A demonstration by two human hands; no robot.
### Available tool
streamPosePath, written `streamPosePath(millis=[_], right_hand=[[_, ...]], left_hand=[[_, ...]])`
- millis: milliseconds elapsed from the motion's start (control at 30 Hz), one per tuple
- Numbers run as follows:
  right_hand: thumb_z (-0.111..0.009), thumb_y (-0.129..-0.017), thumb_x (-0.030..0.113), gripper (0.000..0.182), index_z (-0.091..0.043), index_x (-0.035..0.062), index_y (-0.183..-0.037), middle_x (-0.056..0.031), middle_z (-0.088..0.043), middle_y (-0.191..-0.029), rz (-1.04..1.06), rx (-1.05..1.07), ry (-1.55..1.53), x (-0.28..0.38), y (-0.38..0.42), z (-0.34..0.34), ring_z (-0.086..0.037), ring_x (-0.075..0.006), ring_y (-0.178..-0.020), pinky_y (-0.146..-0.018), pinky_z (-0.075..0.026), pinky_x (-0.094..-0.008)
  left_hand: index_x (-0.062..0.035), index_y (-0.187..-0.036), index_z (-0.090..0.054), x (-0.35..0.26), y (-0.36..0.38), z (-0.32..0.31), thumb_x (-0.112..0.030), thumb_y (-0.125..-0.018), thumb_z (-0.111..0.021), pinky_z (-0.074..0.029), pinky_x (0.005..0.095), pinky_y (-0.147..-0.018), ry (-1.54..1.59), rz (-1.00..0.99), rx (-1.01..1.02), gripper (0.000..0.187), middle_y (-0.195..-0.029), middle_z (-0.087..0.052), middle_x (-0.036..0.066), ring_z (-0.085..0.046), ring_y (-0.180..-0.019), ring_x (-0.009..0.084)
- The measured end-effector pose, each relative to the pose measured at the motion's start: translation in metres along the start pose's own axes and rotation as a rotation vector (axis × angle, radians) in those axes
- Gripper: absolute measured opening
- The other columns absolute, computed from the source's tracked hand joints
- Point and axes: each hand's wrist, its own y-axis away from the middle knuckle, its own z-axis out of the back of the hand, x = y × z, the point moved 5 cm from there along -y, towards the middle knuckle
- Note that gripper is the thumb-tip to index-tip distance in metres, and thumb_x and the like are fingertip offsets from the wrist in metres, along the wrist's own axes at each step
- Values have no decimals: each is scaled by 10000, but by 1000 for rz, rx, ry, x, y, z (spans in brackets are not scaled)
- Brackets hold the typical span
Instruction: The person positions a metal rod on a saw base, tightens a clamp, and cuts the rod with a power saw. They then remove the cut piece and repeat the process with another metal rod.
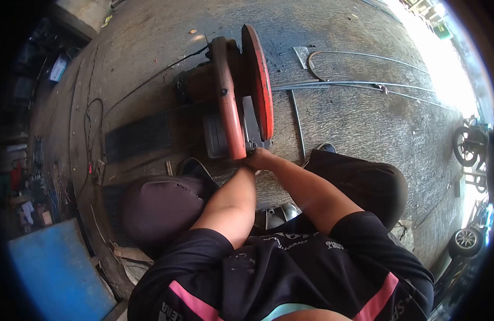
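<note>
A red cut-off saw (pixel 233 117) stands on the floor between my knees, with its curved handle arm toward me and its round red blade guard (pixel 257 69) to the right. Both hands meet at the saw's near end, just below the handle. My right hand (pixel 262 158) is closed at the metal clamp parts there; what it grips is hidden. Next to it, my left hand (pixel 248 162) lies partly under the handle end, its fingers out of sight. Thin metal rods (pixel 354 83) run rightward from behind the guard.
A loop of thin rod (pixel 312 61) and a short bar (pixel 298 123) lie on the concrete floor. A cable (pixel 156 75) trails left from the saw. At the lower left is a blue panel (pixel 54 267); wheeled vehicles (pixel 466 147) stand at the right edge.
</note>
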Motion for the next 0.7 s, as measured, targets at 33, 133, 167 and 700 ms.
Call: streamPosePath(millis=[33,133,167,700], right_hand=[[-486,-857,477,438,-616,131,-1090,-194,-669,-826,10,8,2,9,2,6,-664,-326,-770,-636,-538,-403],[-504,-803,598,588,-682,63,-968,-209,-664,-882,-354,158,-292,6,14,18,-656,-304,-872,-766,-519,-379],[-512,-799,596,593,-688,49,-943,-205,-665,-852,-346,158,-269,10,17,23,-664,-288,-838,-747,-527,-375],[-473,-834,193,297,-663,16,-980,-194,-648,-1021,-196,-124,239,40,28,26,-634,-333,-951,-811,-511,-413]], left_hand=[[-76,-967,-548,-1,0,1,-295,-851,-451,-499,409,-533,6,-7,-1,265,-758,-525,87,-483,-490,258],[-78,-972,-549,-4,-4,-2,-298,-852,-450,-499,407,-531,35,-22,15,270,-757,-525,87,-481,-486,258],[-78,-973,-549,-6,-4,-4,-299,-852,-449,-499,406,-530,36,-26,22,271,-756,-525,87,-480,-485,258],[6,-1001,-648,-77,139,-16,-319,-816,-551,-483,474,-837,-711,-916,-1021,387,-1120,-583,268,-586,-999,424]])
